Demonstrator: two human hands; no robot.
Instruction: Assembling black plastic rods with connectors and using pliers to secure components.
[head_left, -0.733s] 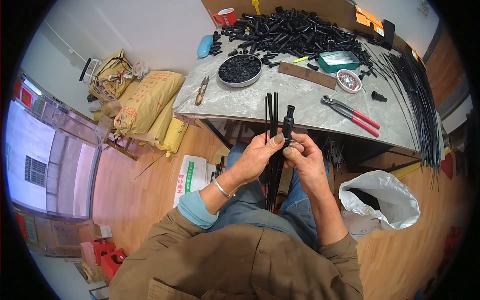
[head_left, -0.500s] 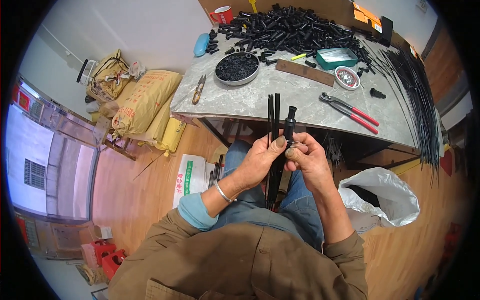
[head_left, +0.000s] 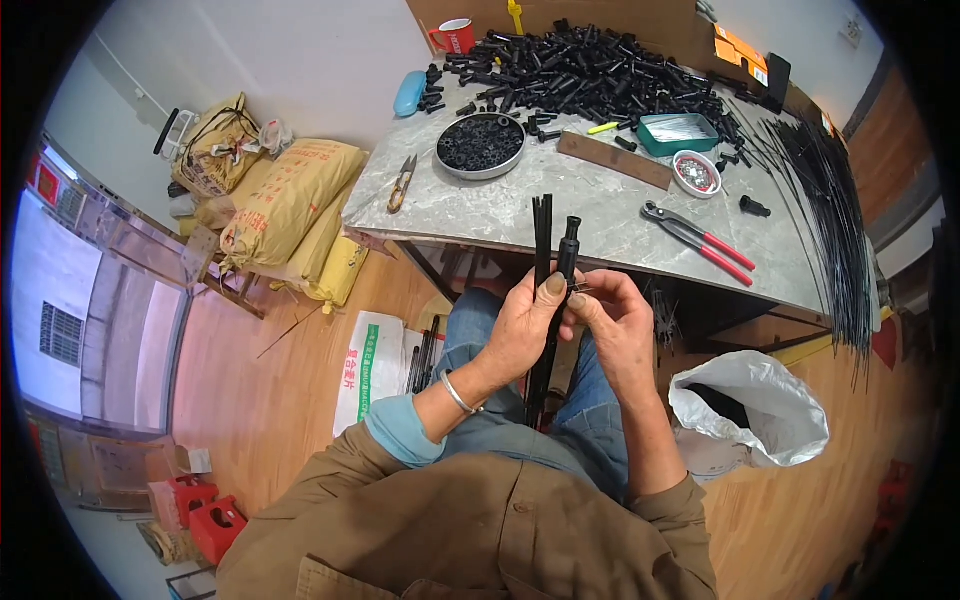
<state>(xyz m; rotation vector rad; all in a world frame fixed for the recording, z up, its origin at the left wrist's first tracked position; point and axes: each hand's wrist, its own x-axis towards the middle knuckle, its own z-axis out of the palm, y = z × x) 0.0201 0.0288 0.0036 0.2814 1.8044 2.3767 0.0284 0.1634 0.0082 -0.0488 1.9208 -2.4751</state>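
My left hand (head_left: 515, 330) is closed round a bundle of thin black rods (head_left: 542, 235) and a short black plastic tube fitting (head_left: 569, 246) standing upright beside them. The lower ends of the rods hang down between my knees. My right hand (head_left: 622, 325) is closed in a pinch against the side of the fitting, close to my left thumb. Between its fingers a thin, pale wire-like piece (head_left: 582, 289) shows, pointing at the fitting; its far end is hidden. Both hands are above my lap, just in front of the table edge.
On the grey table (head_left: 490, 215) lie a heap of black fittings (head_left: 600, 75), a round tray of black rings (head_left: 480, 143), red-handled pliers (head_left: 700, 243), small scissors (head_left: 403, 184) and long black strands (head_left: 822, 200). A white sack (head_left: 790, 400) stands open at right.
The fitting and the rods are slightly lower and a little further left in the picture, with both hands. The whole view has shifted a little. Each hand keeps its hold.
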